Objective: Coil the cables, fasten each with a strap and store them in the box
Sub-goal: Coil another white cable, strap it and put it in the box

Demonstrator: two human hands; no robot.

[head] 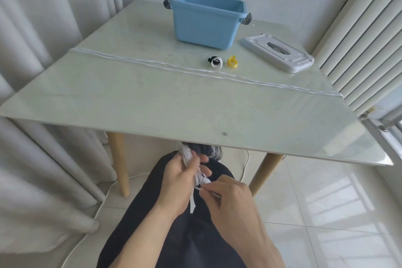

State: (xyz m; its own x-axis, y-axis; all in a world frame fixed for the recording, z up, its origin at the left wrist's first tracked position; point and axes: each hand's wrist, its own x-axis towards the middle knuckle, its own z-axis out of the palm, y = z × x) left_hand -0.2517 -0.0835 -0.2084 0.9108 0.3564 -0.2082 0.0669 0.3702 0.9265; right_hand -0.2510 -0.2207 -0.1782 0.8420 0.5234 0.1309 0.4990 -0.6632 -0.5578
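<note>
**Fastening the Strap on the Coiled Cable**

The left hand [180,172] grips the coiled white cable [187,155] over the lap, below the table [152,104] edge. The right hand [226,193] pinches the white strap [192,202]. Keep the coil compressed; draw the strap snug, not crushing. A second cable [195,70] lies stretched before the blue box [204,22], spare straps [221,62] beside it.

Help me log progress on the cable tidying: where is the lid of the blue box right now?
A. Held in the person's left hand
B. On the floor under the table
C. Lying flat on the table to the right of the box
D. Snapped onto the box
C: the grey lid lies flat on the table to the right of the open blue box, apart from it.
</note>
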